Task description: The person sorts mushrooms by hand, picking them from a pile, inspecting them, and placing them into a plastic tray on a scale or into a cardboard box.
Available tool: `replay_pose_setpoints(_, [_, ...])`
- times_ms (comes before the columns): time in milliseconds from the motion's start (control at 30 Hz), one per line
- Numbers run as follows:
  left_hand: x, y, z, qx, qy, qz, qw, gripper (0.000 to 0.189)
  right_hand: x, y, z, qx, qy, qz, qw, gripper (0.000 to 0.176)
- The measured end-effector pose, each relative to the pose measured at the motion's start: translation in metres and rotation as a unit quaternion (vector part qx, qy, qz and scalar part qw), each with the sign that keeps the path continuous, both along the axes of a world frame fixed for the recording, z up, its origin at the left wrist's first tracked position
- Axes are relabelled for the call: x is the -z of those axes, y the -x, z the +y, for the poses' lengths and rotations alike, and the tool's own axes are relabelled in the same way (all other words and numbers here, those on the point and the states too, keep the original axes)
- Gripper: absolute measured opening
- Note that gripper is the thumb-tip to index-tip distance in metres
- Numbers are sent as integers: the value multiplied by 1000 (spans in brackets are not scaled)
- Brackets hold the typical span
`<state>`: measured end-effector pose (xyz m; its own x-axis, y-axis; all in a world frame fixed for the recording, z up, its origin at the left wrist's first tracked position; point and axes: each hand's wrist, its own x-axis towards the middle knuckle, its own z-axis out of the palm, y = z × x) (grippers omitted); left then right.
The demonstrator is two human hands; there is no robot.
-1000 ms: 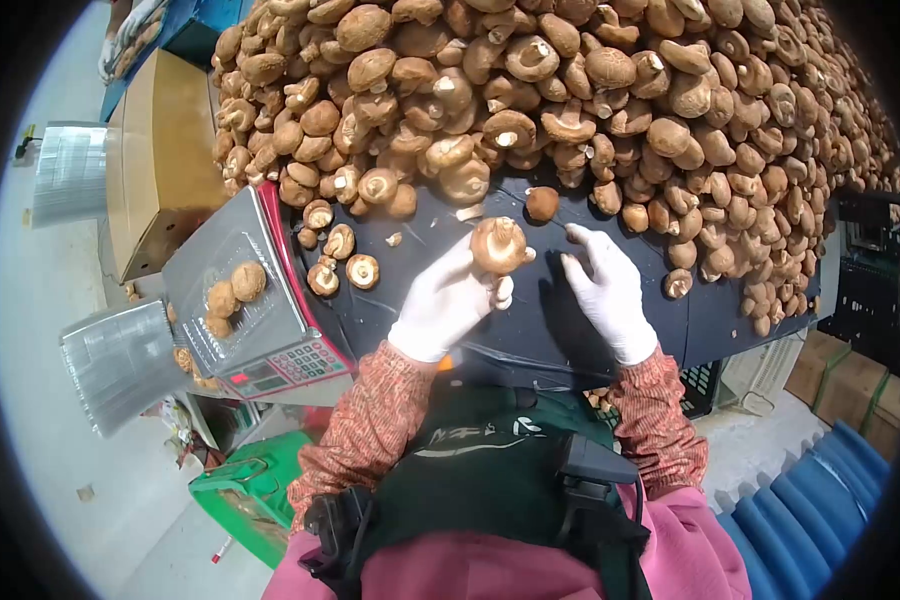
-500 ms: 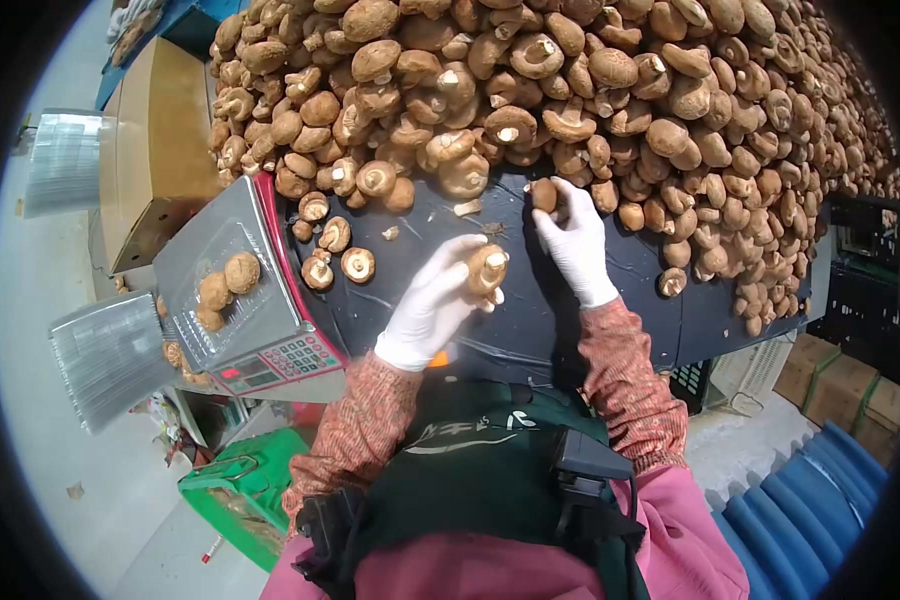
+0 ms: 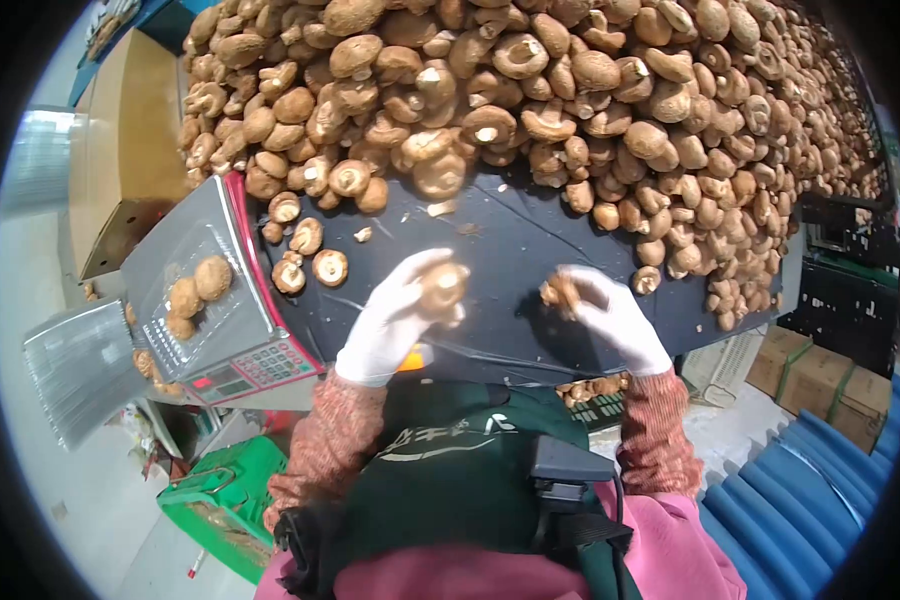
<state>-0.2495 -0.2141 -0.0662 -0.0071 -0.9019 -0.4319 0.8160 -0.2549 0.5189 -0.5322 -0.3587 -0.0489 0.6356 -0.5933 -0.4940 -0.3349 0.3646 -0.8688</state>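
Note:
My left hand (image 3: 395,318), in a white glove, is closed around a brown mushroom (image 3: 444,287) that is smeared by motion, its stem side towards me. To the right, my gloved right hand (image 3: 610,315) pinches a smaller brown mushroom (image 3: 559,293) just above the dark table covering (image 3: 500,235). Beyond both hands lies a big heap of mushrooms (image 3: 595,70). Several loose mushrooms (image 3: 308,236) sit on the covering left of my left hand. A tray with a few mushrooms (image 3: 213,277) rests on the scale (image 3: 275,365).
Stacked clear trays (image 3: 85,365) stand left of the scale, near a cardboard box (image 3: 140,150). Below are a green basket (image 3: 220,490) and a crate holding mushroom pieces (image 3: 592,405). Cardboard cartons (image 3: 820,375) and blue corrugated material (image 3: 795,490) lie at lower right.
My right hand has drawn back from the heap's edge towards me, bringing its mushroom along. My left hand keeps its mushroom and has shifted slightly. The whole view has slid a little left.

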Motion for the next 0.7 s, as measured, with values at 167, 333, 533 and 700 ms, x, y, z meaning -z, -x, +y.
replay_pose_setpoints(167, [15, 4, 2, 2, 3, 25, 1000, 63, -45, 75, 11, -392, 228, 441, 774, 42])
replay_pose_setpoints(333, [12, 20, -9, 60, 2, 10, 998, 62, 12, 18, -6, -19, 456, 292, 841, 48])
replay_pose_setpoints(533, [-1, 14, 2, 50, -8, -40, 998, 61, 75, -56, -60, -18, 541, 483, 688, 50])
replay_pose_setpoints(700, [9, 8, 15, -7, -9, -8, 1000, 50, 53, -29, -54, 155, 129, 66, 977, 39])
